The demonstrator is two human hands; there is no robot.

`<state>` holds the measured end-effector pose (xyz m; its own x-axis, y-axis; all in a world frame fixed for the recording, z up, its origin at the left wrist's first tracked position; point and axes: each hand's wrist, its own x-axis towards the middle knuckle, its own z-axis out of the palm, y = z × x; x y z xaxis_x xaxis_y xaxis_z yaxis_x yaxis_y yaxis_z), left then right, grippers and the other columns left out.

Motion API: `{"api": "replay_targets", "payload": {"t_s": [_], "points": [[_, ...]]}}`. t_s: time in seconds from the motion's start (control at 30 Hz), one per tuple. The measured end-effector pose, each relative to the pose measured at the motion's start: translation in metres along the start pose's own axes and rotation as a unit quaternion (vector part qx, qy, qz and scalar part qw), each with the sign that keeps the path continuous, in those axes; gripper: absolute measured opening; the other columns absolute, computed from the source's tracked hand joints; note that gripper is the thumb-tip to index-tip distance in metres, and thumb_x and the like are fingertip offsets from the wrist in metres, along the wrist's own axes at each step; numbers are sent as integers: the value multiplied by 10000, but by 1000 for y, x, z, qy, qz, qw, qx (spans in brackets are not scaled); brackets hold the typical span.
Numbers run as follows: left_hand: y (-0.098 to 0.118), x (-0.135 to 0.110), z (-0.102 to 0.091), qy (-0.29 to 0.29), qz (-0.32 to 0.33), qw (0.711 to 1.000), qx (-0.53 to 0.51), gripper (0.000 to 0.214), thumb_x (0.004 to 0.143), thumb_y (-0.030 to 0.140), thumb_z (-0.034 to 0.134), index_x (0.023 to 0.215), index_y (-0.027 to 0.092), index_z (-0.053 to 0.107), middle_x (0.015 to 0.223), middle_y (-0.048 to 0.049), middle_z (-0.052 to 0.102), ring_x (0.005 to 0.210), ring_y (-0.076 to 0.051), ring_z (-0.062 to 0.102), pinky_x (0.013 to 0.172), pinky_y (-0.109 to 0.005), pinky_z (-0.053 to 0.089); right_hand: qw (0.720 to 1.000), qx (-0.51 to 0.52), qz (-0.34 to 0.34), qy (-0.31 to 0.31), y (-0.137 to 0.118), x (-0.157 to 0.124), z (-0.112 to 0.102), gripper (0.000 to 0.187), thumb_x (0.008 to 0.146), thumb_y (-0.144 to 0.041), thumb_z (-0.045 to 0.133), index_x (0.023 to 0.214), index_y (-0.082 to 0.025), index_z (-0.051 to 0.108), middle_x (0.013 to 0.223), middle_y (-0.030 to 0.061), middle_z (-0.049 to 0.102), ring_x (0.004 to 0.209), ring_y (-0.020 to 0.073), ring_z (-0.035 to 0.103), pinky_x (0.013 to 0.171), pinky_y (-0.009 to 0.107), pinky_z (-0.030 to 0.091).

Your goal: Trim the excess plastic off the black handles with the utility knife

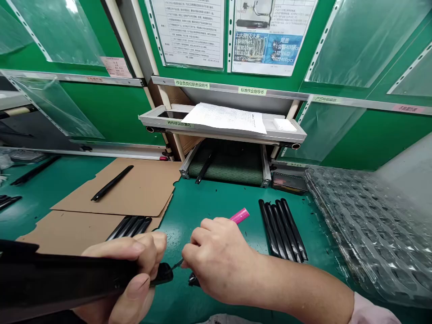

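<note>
My left hand (131,270) is closed around a long black plastic part (60,279), which runs from the left edge toward the middle with its rounded end (164,273) past my fingertips. My right hand (216,256) grips a pink-handled knife (240,216). The handle sticks out behind my knuckles, and the thin dark blade reaches that rounded end, seemingly touching its edge. Most of the handle is hidden in my fist. Below my right hand, the tip of another black part (193,280) lies on the green table.
Several black parts lie in a row (282,229) on the right, beside stacked clear plastic trays (374,225). Left, cardboard sheets (141,191) carry one black part (112,183), with several more (130,226) behind my left hand. A conveyor belt (232,166) runs under a shelf (222,130) holding papers.
</note>
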<state>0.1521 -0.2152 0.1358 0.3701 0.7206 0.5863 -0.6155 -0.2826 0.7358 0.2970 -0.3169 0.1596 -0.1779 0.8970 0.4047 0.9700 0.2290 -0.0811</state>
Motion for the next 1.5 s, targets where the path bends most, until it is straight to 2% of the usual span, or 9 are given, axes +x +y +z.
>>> {"api": "replay_targets", "payload": {"t_s": [0.13, 0.33, 0.47, 0.63, 0.83, 1.0, 1.13, 1.27, 1.5], "points": [[4, 8, 9, -68, 21, 997, 22, 168, 838, 254, 653, 1002, 214, 649, 504, 57, 451, 409, -115, 427, 461, -310, 381, 1000, -11, -12, -20, 0, 3, -5, 213, 722, -216, 750, 652, -195, 551, 635, 8, 543, 574, 157, 404, 502, 321, 163], [8, 26, 15, 26, -65, 997, -40, 189, 830, 358, 687, 957, 221, 657, 456, 69, 450, 323, -96, 372, 375, -276, 299, 995, 37, 31, 89, 4, -7, 22, 240, 916, -333, 648, 720, -204, 597, 700, -3, 616, 619, 165, 460, 525, 337, 217], [9, 31, 15, 93, -123, 986, -61, 282, 845, 496, 656, 956, 237, 641, 447, 78, 441, 318, -79, 330, 403, -283, 262, 971, 160, 80, 156, 5, -16, 35, 183, 977, -339, 595, 886, -198, 666, 839, 2, 704, 713, 152, 566, 606, 316, 339], [10, 28, 16, 40, -84, 995, -33, 297, 823, 527, 671, 940, 254, 655, 441, 78, 439, 309, -100, 326, 388, -303, 255, 974, 187, 102, 77, 2, -18, 28, 270, 999, -378, 555, 817, -208, 659, 748, -6, 685, 670, 142, 572, 587, 296, 334], [3, 29, 19, 68, -152, 986, -22, 360, 863, 594, 616, 965, 249, 624, 460, 84, 401, 333, -87, 299, 415, -281, 227, 986, 151, 69, -22, 9, -13, 15, 304, 954, -402, 604, 711, -220, 603, 634, -30, 601, 599, 132, 508, 507, 305, 183], [-12, 36, 13, 142, -242, 960, 10, 293, 995, 464, 449, 948, 215, 598, 486, 86, 355, 336, -66, 272, 394, -231, 233, 957, 244, 155, 15, 14, -18, 25, 430, 1065, -429, 366, 744, -214, 552, 678, -30, 583, 624, 114, 511, 575, 264, 280], [-25, 36, 6, 191, -320, 928, -9, 295, 1012, 408, 424, 909, 194, 600, 474, 89, 340, 322, -62, 254, 354, -203, 230, 951, 272, 141, 50, -1, -28, 46, 499, 1066, -498, 246, 872, -226, 618, 783, 13, 609, 702, 153, 546, 647, 279, 346], [-30, 31, 6, 208, -345, 915, -25, 307, 1011, 409, 431, 882, 190, 603, 459, 88, 326, 312, -64, 246, 333, -196, 232, 909, 365, 170, 109, -14, -33, 55, 349, 1049, -413, 399, 1006, -227, 691, 845, 27, 672, 782, 161, 605, 708, 280, 409], [-30, 26, 10, 212, -348, 913, -24, 303, 988, 447, 477, 857, 196, 583, 447, 88, 339, 315, -64, 250, 333, -181, 229, 847, 434, 203, 229, -23, -38, 68, 114, 863, -336, 761, 886, -226, 777, 774, 5, 759, 710, 157, 666, 694, 285, 450]]}}
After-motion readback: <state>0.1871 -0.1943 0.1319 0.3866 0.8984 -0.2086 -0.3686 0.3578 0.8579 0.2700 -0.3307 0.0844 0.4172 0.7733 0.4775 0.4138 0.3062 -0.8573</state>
